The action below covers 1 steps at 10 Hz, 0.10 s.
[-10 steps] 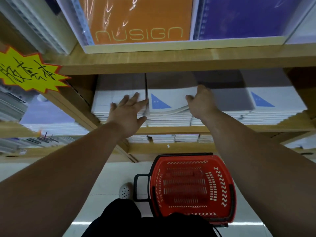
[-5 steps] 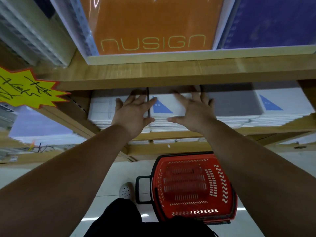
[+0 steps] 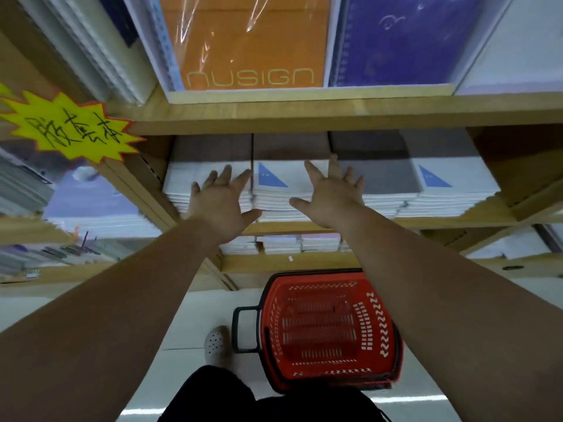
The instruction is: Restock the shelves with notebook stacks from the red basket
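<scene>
Both hands had fingers spread, holding nothing: the left hand and right hand flanked the notebook stack; contact unclear.

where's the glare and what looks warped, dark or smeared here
Head view: glare streaks cross the plastic wrap on the orange notebook; head view, the wide lens stretches both forearms toward the corners; head view, the shelf board shades the rear of the notebook stacks, and the far left edge is smeared.

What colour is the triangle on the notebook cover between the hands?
Blue triangle, clearest in the head view.
</scene>
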### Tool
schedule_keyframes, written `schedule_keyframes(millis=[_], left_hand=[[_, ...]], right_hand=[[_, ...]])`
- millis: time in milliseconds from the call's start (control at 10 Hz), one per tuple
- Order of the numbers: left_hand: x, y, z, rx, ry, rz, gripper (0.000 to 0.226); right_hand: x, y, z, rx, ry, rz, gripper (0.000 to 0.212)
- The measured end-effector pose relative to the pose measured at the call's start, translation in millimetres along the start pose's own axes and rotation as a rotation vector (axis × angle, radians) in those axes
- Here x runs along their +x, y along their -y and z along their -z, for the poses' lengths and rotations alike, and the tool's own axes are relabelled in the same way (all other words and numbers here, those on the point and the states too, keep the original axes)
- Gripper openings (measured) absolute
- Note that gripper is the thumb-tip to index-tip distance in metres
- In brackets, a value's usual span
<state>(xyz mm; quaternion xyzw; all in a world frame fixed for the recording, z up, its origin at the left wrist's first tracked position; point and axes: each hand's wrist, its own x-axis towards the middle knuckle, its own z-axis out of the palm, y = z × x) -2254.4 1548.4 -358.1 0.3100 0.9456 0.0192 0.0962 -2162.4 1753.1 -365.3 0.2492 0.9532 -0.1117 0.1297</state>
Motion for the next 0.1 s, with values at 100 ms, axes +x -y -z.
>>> schedule_keyframes(millis=[100], left_hand=[[-33.0, -1.5, 9.0, 0.035, -0.042, 0.041, 0.089]], right_hand=[[-26.7, -4.3, 17.4, 0.024, -0.040, 0.000, 0.092]])
